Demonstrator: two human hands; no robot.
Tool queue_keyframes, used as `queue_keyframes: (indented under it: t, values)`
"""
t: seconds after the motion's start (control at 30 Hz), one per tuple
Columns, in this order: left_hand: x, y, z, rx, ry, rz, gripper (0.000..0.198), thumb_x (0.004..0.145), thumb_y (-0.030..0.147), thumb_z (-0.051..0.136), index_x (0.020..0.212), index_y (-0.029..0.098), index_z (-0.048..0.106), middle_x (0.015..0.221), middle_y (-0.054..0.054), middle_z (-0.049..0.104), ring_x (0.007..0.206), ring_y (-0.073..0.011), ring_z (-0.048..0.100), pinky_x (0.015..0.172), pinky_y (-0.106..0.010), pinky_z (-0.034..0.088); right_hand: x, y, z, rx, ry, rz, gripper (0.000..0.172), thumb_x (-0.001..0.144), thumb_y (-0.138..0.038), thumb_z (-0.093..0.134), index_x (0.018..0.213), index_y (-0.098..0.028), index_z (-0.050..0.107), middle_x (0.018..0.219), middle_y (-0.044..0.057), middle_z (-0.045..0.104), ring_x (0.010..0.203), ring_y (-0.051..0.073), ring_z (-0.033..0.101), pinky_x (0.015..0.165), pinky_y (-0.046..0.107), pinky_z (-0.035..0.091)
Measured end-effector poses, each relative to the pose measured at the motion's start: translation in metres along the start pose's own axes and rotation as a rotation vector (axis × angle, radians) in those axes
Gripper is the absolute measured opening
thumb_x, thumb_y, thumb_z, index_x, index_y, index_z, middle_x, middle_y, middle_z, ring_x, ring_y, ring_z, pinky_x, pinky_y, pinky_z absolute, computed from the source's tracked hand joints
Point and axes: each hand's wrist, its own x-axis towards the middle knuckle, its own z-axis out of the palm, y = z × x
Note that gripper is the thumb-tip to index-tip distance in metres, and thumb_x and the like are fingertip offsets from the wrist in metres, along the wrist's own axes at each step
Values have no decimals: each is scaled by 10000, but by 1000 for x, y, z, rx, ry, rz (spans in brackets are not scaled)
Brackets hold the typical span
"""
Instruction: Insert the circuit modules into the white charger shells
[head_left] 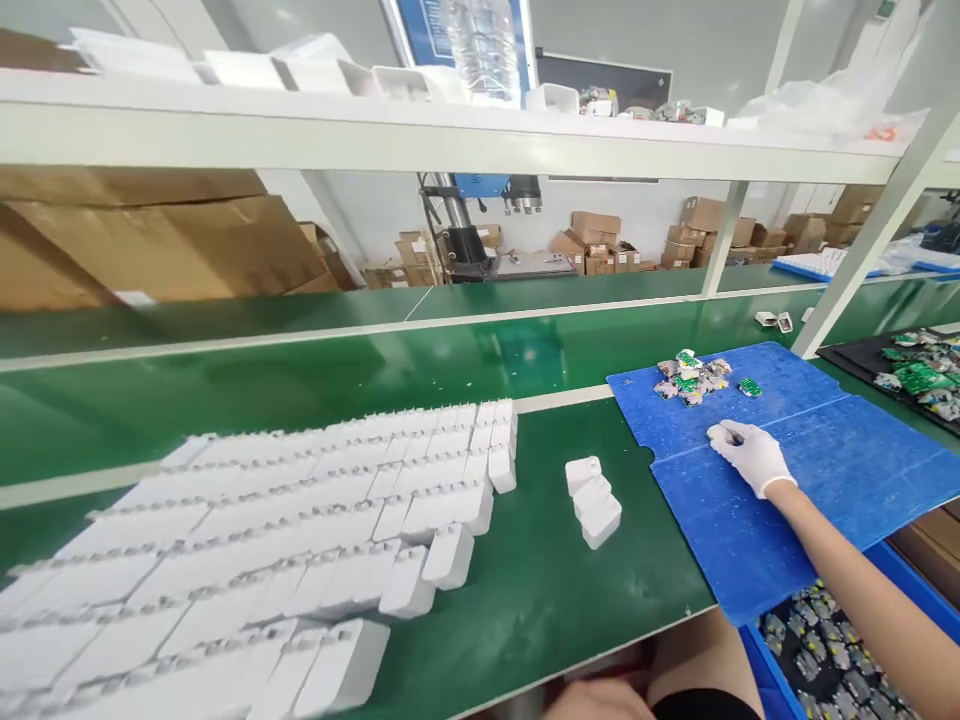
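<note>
My right hand point(750, 457), in a white glove, is over the blue mat point(795, 480) with thumb and fingers pinched together. Whatever it may hold is too small or hidden to name. Just beyond it lies a pile of small circuit boards point(690, 378) with green and greyish parts, and one green board point(749, 387) sits apart on its right. At the bottom edge a blurred bit of bare skin, probably my left hand point(596, 700), is cut off, its fingers not visible. A few white plastic housings point(592, 500) lie left of the mat.
Long rows of white housings point(300, 530) cover the green bench's left side. Below the mat stands a blue bin point(780, 670) of circuit assemblies. A black tray point(855, 362) of boards is at far right. A shelf point(450, 145) on slanting posts crosses above.
</note>
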Motion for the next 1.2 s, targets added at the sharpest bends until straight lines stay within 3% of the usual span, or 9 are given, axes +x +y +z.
queue_keyframes:
  t: [0.07,0.17,0.23,0.37,0.47,0.6,0.77,0.93,1.2]
  values:
    - [21,4,-6,15,179,29,369,787,352,619,1142,263,571,1288,-85,500,1215,-275,425,1033,-481,336,1,-6,1,36,25,54,496,691,-497,605,1062,-170,644,969,100,708,912,268,646,849,372,466]
    - [58,4,-31,90,717,59,781,484,286,817,1217,276,545,1451,-69,316,1387,-361,70,1132,-498,25,-11,-18,2,157,48,80,582,681,-518,618,1106,-120,597,909,113,719,845,253,675,809,367,510]
    - [84,-1,-52,-148,835,83,843,296,141,838,1101,243,610,1407,-80,367,1399,-356,-36,1136,-434,20,-29,-26,2,274,2,45,523,668,-518,642,1033,-143,620,888,88,729,820,229,690,761,325,546]
    - [113,-14,-89,-528,787,-12,490,313,95,794,755,209,615,1049,-102,579,1321,-413,235,1047,-483,266,-69,-47,1,702,-245,-28,400,606,-427,760,911,-183,673,914,65,736,874,244,692,830,359,562]
    - [111,-16,-100,-684,719,-33,369,551,362,748,840,183,604,948,-114,614,1092,-358,516,914,-482,409,-81,-71,-3,920,-352,-33,459,556,-368,825,942,-162,687,942,84,731,893,267,685,901,441,529]
    - [97,-15,-95,-1111,594,124,430,693,525,603,967,193,588,977,-81,630,882,-230,606,817,-363,477,-65,-115,-3,1024,-371,-153,475,553,-342,836,972,-176,687,948,74,726,898,252,677,875,460,537]
    - [95,-24,-90,-1481,451,339,298,703,423,636,884,187,628,933,-64,655,866,-248,607,740,-362,478,-46,-149,22,1073,-140,-561,327,626,-291,790,932,-220,701,1045,63,674,901,223,665,753,373,585]
    - [99,-38,-92,-1498,490,326,315,688,418,646,907,190,634,983,-69,658,895,-246,595,752,-366,460,-63,-131,43,651,113,-946,325,727,-180,704,1034,-285,687,1081,64,660,928,217,658,728,337,592]
    - [99,-43,-88,-1413,394,359,432,696,456,611,1022,173,626,1108,-106,624,1003,-262,567,816,-381,450,-74,-127,38,414,231,-1068,366,752,-166,668,1091,-301,649,1037,52,682,891,214,684,738,321,597]
